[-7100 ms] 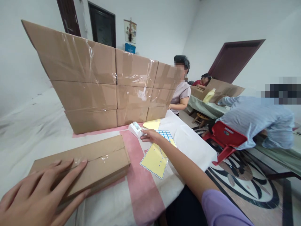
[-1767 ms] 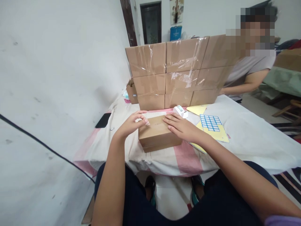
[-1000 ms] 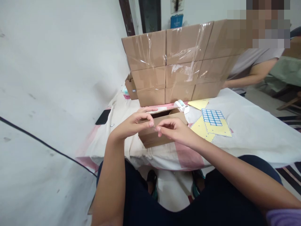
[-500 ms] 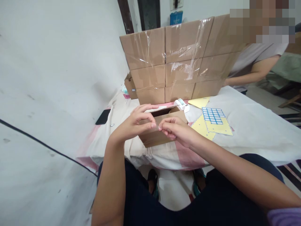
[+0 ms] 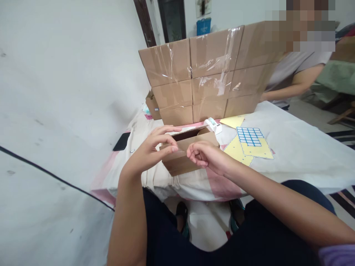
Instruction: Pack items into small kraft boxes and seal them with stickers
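Observation:
My left hand [image 5: 159, 147] is pinched, thumb against forefinger, above the near side of a small cardboard box [image 5: 181, 166]. A short, clear strip of tape [image 5: 181, 152] stretches from its fingertips toward my right hand [image 5: 199, 154], whose curled fingers close at the strip's other end. The strip is thin and faint. Behind the hands, the box's upper side shows a dark opening. A white tape dispenser [image 5: 213, 126] stands just behind the box's right end.
Taped cardboard boxes [image 5: 210, 77] form a wall at the back. Yellow cards [image 5: 257, 149] and a blue-bordered label sheet [image 5: 250, 136] lie at the right. A black phone [image 5: 121, 142] lies at the left, near the wall. Across the table sits another person [image 5: 294, 79].
My hands have drawn slightly apart, the left moving leftward, and more of the clear strip shows between them. The view has shifted a little.

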Motion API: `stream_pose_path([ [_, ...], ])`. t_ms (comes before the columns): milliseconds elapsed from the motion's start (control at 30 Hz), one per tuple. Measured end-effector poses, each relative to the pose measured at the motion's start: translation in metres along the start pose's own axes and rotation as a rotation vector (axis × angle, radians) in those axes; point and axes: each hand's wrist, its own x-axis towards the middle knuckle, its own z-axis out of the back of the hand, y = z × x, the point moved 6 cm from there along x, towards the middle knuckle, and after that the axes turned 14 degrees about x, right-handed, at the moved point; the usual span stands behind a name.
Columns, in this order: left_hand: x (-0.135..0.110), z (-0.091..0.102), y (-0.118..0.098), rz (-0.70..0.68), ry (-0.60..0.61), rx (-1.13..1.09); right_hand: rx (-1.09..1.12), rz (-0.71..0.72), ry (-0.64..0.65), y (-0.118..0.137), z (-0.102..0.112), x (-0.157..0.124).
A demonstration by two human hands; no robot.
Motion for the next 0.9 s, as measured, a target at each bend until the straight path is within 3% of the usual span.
stream_pose_path([
  [200, 0.002, -0.002, 0.0, 0.022, -0.003, -0.058, -0.398, 0.447, 0.112, 0.02, -0.017, -0.009],
  [400, 0.004, -0.005, 0.008, 0.097, -0.03, -0.097, -0.552, 0.438, 0.12, 0.005, -0.019, -0.002],
  [467, 0.002, -0.002, 0.014, 0.145, -0.055, -0.101, -0.704, 0.519, 0.069, 0.01, -0.015, -0.003],
  [567, 0.0, 0.001, 0.021, 0.188, -0.071, -0.099, -1.089, 0.816, -0.074, 0.031, -0.013, -0.01],
  [633, -0.001, 0.002, 0.023, 0.19, -0.065, -0.109, -1.339, 0.94, -0.109, 0.04, -0.014, -0.011],
  [733, -0.001, -0.001, 0.025, 0.204, -0.026, -0.128, -1.555, 0.878, -0.043, 0.036, -0.009, 0.002],
  [900, 0.0, -0.012, 0.038, 0.296, 0.067, -0.125, -1.627, 0.706, 0.02, 0.013, 0.003, 0.018],
])
